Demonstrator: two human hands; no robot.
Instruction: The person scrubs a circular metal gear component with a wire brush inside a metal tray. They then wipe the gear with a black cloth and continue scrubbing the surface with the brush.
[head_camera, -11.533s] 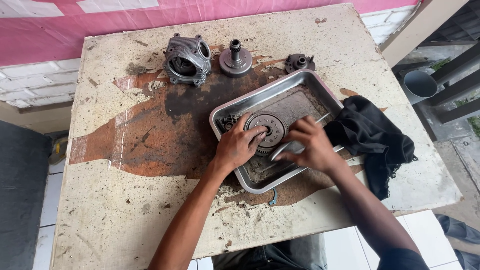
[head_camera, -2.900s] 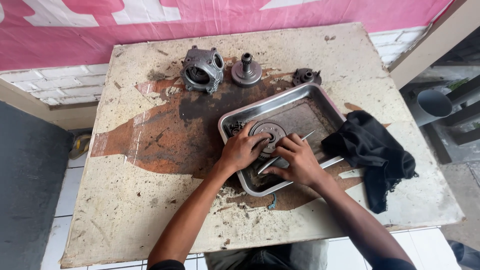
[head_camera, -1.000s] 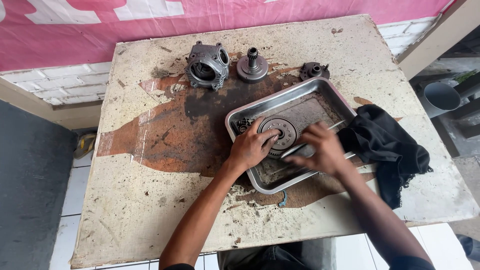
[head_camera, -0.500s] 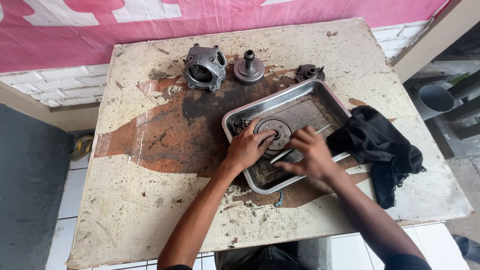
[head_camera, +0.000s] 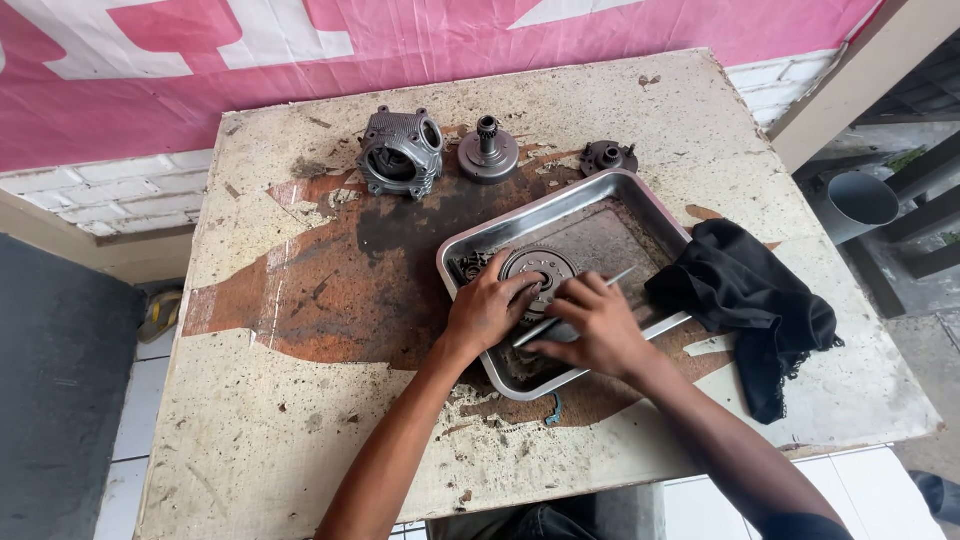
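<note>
Near edge: two bare forearms come up over the worn, stained tabletop (head_camera: 300, 420) and meet above a shallow rectangular steel tray (head_camera: 470, 240), set askew, its long axis running near-left to far-right.

Left hand (head_camera: 482, 312): fingers bent and spread, pressing down on a round, dark toothed metal disc with a centre hub (head_camera: 535, 268), which lies flat in the tray's left half. Hand covers the disc's near-left part; the far rim is exposed. This hand is the one on the disc.

Right hand (head_camera: 590, 330): closed around a thin, bright metal rod-like tool (head_camera: 622, 275). The tool's long axis slants from near-left to far-right, one end pointing towards the disc's near-right edge and the other sticking out past the knuckles over the tray floor. Whether the end touches the disc cannot be told; the fingers hide it.

Both hands are just beside each other, the disc directly ahead of them.

A smaller grimy part (head_camera: 468, 267) sits in the tray's left corner, just beside the disc.

Right of the tray: crumpled black cloth (head_camera: 745, 300), touching the tray's right rim, close to the right wrist's path.

Far side, well apart: finned grey metal housing (head_camera: 400, 153), round grey hub with a splined shaft (head_camera: 487, 155), small dark round fitting (head_camera: 608, 157). Beyond, pink banner (head_camera: 400, 50).
</note>
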